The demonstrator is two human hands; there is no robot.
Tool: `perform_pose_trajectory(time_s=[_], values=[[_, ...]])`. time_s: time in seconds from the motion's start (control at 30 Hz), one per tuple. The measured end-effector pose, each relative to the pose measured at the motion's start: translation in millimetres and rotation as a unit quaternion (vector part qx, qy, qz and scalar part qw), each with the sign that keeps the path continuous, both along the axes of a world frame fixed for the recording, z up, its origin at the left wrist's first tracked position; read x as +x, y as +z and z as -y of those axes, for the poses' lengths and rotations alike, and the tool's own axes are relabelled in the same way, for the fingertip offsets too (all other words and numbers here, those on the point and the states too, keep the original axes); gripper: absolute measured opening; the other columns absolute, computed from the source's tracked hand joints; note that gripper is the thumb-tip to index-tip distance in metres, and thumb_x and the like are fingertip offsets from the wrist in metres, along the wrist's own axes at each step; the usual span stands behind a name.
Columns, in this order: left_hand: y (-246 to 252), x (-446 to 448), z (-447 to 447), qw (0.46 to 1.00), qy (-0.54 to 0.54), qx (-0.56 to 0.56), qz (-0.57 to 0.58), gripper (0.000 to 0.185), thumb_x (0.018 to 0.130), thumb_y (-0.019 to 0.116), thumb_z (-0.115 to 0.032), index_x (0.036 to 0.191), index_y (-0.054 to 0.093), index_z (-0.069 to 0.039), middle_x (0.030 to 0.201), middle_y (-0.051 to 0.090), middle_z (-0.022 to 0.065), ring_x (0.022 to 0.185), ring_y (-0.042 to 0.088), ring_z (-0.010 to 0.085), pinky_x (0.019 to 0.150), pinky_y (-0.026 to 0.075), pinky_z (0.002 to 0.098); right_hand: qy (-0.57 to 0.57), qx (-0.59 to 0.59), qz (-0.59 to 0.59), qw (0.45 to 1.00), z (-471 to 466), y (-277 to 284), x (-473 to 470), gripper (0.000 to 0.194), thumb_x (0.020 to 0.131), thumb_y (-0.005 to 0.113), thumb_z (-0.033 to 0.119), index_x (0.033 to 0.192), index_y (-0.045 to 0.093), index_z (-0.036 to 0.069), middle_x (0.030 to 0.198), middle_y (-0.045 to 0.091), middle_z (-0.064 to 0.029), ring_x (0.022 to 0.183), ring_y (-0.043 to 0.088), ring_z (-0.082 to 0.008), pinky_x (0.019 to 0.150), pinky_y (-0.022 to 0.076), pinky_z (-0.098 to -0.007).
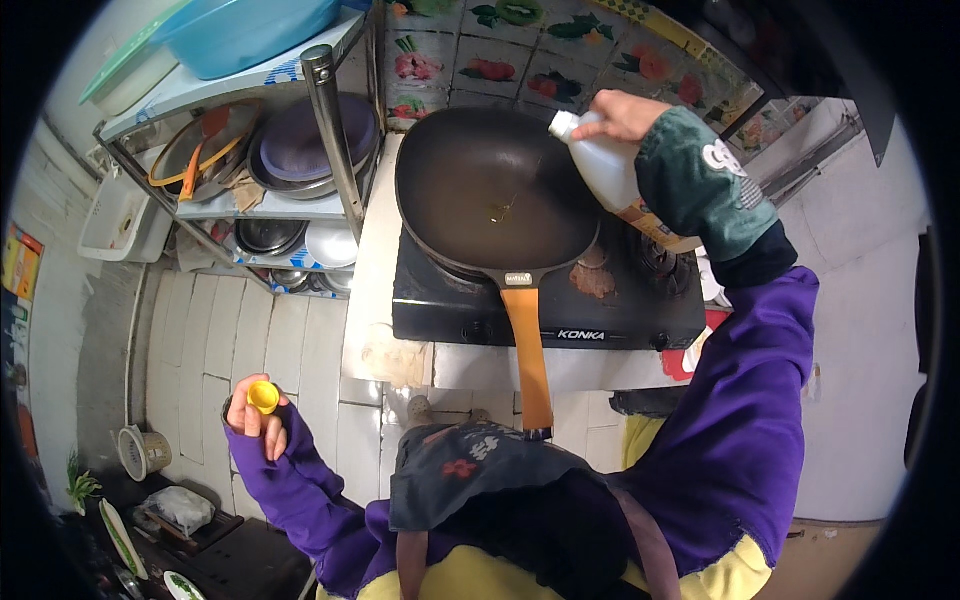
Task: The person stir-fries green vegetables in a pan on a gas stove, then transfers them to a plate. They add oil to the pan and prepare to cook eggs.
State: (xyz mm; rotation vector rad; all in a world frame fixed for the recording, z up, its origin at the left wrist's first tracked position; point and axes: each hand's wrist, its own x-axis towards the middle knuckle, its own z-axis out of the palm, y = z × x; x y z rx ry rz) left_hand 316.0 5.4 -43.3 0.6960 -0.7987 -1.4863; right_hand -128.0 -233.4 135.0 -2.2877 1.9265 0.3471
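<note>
A large dark frying pan (465,172) rests on the left burner of a black gas stove (450,315), its orange-brown handle (525,345) pointing towards me. A small wet patch of what looks like oil (502,210) shines on the pan's bottom. My right hand (622,118) grips a pale plastic bottle (607,172) near its neck. The bottle is tilted, with its uncapped-looking white mouth over the pan's right rim; I cannot tell whether liquid is flowing. Away to the left, over the floor, my left hand (259,416) holds a yellow cap (263,396) between its fingers, hollow side up.
A metal rack (330,127) stands left of the stove, with a blue basin (240,37), pans and bowls. Fruit-patterned tiles (487,67) cover the back wall. A red item (679,364) lies by the stove's right end. Plates with green food (124,536) sit at lower left.
</note>
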Motion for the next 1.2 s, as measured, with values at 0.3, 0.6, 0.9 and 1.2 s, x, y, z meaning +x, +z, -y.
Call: perform_pose_trajectory(time_s=[0.3,0.6,0.9,1.2], values=[[1,-10,5,0.999,-0.033,0.003,0.014,0.036,0.084,0.040,-0.023,0.108,0.031,0.002,0.084,0.048,0.0155,0.030,0.027,0.0017,0.027,0.024,0.0130,-0.039,0.021,0.015,0.999,-20,2,-9,0.062,0.063,0.057,0.052,0.093,0.052,-0.002,0.088,0.054,-0.0171,0.082,0.054,-0.0270,0.070,0.0421,-0.0337],[-1,-9,2,1.000,-0.026,0.005,0.008,0.036,0.083,0.040,-0.022,0.108,0.031,0.002,0.084,0.049,0.0154,0.030,0.027,0.0016,0.027,0.025,0.0129,-0.019,0.045,-0.049,0.998,-18,-13,-5,0.067,0.063,0.055,0.054,0.099,0.047,-0.003,0.097,0.048,-0.0190,0.091,0.048,-0.0293,0.075,0.0394,-0.0338],[-4,-4,-2,1.000,-0.016,0.007,0.002,0.035,0.083,0.040,-0.022,0.108,0.031,0.002,0.083,0.049,0.0155,0.030,0.027,0.0018,0.027,0.025,0.0129,-0.005,0.079,-0.064,0.995,-4,-24,9,0.062,0.064,0.056,0.051,0.095,0.049,-0.002,0.096,0.050,-0.0175,0.089,0.049,-0.0294,0.074,0.0393,-0.0362],[-6,0,-4,1.000,-0.004,0.010,0.005,0.035,0.083,0.040,-0.022,0.108,0.031,0.002,0.083,0.049,0.0155,0.029,0.026,0.0021,0.027,0.024,0.0132,0.007,0.070,-0.091,0.993,8,-40,13,0.062,0.064,0.056,0.051,0.096,0.049,-0.001,0.095,0.050,-0.0175,0.090,0.048,-0.0302,0.074,0.0389,-0.0359]])
